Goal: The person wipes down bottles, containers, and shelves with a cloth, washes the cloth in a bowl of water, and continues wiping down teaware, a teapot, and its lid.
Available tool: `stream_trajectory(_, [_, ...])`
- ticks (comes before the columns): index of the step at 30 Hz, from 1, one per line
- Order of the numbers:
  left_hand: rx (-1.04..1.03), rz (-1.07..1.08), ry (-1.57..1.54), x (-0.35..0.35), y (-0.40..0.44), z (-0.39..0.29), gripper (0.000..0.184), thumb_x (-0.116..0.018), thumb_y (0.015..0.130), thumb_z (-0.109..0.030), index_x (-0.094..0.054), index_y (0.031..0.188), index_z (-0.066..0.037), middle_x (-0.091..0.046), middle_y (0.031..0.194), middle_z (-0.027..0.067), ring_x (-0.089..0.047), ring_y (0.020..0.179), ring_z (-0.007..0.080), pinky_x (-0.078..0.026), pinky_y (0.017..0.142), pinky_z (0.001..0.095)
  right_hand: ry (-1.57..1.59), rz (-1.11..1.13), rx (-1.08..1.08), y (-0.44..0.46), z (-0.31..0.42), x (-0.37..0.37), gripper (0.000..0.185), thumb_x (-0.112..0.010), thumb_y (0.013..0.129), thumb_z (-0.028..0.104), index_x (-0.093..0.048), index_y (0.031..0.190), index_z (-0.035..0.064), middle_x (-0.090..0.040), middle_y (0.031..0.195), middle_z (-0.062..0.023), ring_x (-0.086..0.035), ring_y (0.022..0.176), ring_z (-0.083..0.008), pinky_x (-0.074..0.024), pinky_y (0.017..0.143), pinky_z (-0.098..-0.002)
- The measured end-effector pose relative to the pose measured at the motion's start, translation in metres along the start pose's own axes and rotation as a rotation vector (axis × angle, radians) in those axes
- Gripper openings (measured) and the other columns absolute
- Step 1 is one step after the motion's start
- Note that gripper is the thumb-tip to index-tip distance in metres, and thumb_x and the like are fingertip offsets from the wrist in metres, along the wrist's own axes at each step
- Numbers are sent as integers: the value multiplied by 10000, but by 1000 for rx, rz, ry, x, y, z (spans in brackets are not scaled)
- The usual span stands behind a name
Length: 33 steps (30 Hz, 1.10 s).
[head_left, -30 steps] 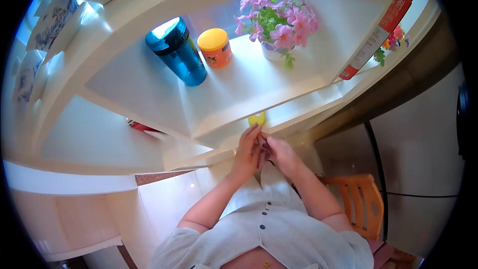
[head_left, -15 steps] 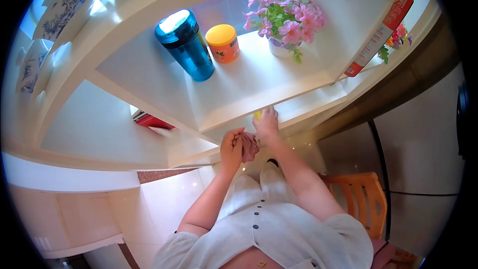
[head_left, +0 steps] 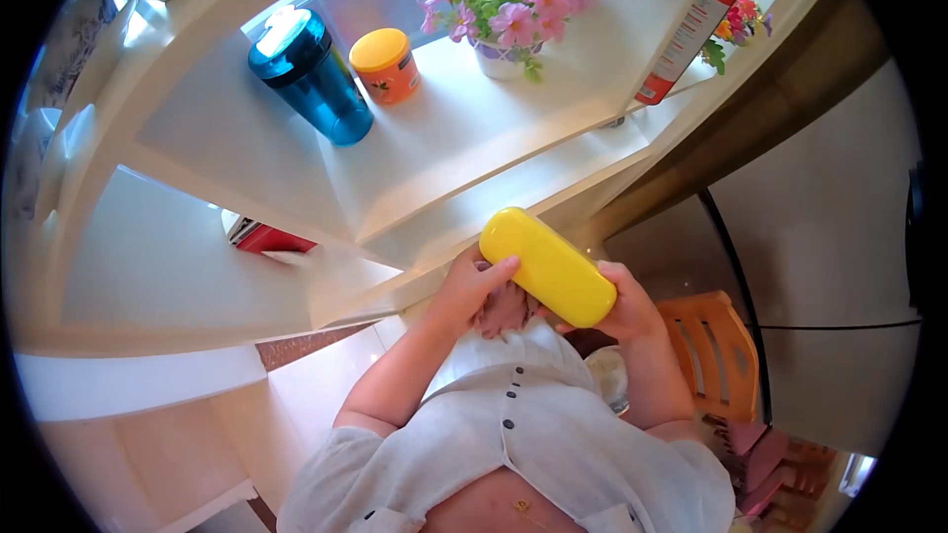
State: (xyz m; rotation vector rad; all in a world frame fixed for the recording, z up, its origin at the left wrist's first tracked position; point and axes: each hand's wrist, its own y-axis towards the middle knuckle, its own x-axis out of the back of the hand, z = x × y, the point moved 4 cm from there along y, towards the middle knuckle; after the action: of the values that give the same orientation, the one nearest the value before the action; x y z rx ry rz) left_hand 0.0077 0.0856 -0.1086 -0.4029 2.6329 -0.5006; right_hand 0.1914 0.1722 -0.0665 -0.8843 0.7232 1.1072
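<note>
Single head-worn view, round-edged, facing forward and down, close above the shirt (head_left: 583,424)

Yellow case (head_left: 548,266): underside hidden. Left hand (head_left: 466,288): some fingers out of sight behind case and cloth. Right hand (head_left: 632,306): fingers partly hidden by case. Pink cloth (head_left: 506,310): upper part covered by case; full shape cannot be told. Red box (head_left: 703,22): top end cut off by upper edge; small print illegible. Orange jar (head_left: 392,82): label lettering too small to read. Pendant (head_left: 521,505): form too small to tell. Shirt (head_left: 449,424): cut off by lower edge.
</note>
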Motion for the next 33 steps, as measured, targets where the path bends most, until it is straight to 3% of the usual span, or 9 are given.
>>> stream_trajectory(2, [-91,77,-150,-22,-22,-35,408,-697,902,-226,-577,1213,9,-671,1045,89,-636,900,138,-511,797,289,-336,-300,175,-13,12,-10,547,-550,937,318,-467,1366,-11,-564,1308,-134,-570,1146,-310,-478,970,-384])
stream_trajectory(6, [-308,-99,26,-30,-29,-85,352,-658,924,-208,-588,1185,17,-681,1018,87,-650,858,144,-518,786,288,-722,-327,618,-22,31,-77,702,-732,816,247,-419,1394,-2,-523,1332,-129,-537,1193,-278,-436,1011,-351])
stream_trajectory(8, [-222,-182,-162,-31,-26,-109,309,-622,942,-192,-595,1163,23,-678,1041,89,-648,890,147,-517,800,285,-1676,-537,765,-16,46,-107,852,-834,686,158,-389,1397,9,-482,1346,-153,-518,1216,-252,-432,1010,-361])
stream_trajectory(9, [-262,-205,-93,-33,-30,-125,325,-604,956,-213,-580,1180,21,-674,1056,86,-640,927,146,-514,815,282,-1733,-603,815,-6,50,-108,820,-826,679,162,-409,1369,16,-517,1299,-168,-534,1195,-255,-443,992,-366])
stream_trajectory(12, [-430,-126,-92,-19,-22,-136,367,-616,956,-237,-555,1203,27,-670,1048,79,-628,945,143,-511,815,295,-1474,-653,786,23,66,-98,782,-813,680,140,-424,1348,22,-559,1242,-155,-564,1147,-255,-464,961,-355])
stream_trajectory(16, [-556,-579,817,2,-48,-148,437,-723,870,-240,-551,1188,5,-649,874,83,-638,826,214,-501,757,318,-1207,-462,738,63,99,-85,739,-794,693,134,-436,1328,18,-586,1192,-144,-588,1094,-243,-482,934,-348])
stream_trajectory(18, [-527,-673,883,4,-60,-148,453,-756,830,-235,-563,1179,-21,-630,817,98,-638,791,228,-501,708,314,-1389,-379,624,83,108,-88,698,-780,701,126,-451,1304,5,-590,1170,-150,-596,1070,-232,-494,915,-343])
stream_trajectory(26, [-840,-854,1353,7,-70,-132,436,-674,874,-143,-560,1290,-76,-512,1352,108,-668,931,264,-544,711,350,-1417,-52,372,158,119,-91,667,-764,708,104,-476,1303,16,-581,1151,-125,-583,1063,-216,-495,920,-329])
stream_trajectory(33, [-728,-866,1463,15,-65,-129,477,-634,894,-146,-517,1343,-37,-467,1435,127,-648,1038,302,-555,740,364,-1596,45,534,189,125,-86,749,-736,733,38,-445,1423,19,-507,1284,-118,-547,1080,-170,-513,882,-288])
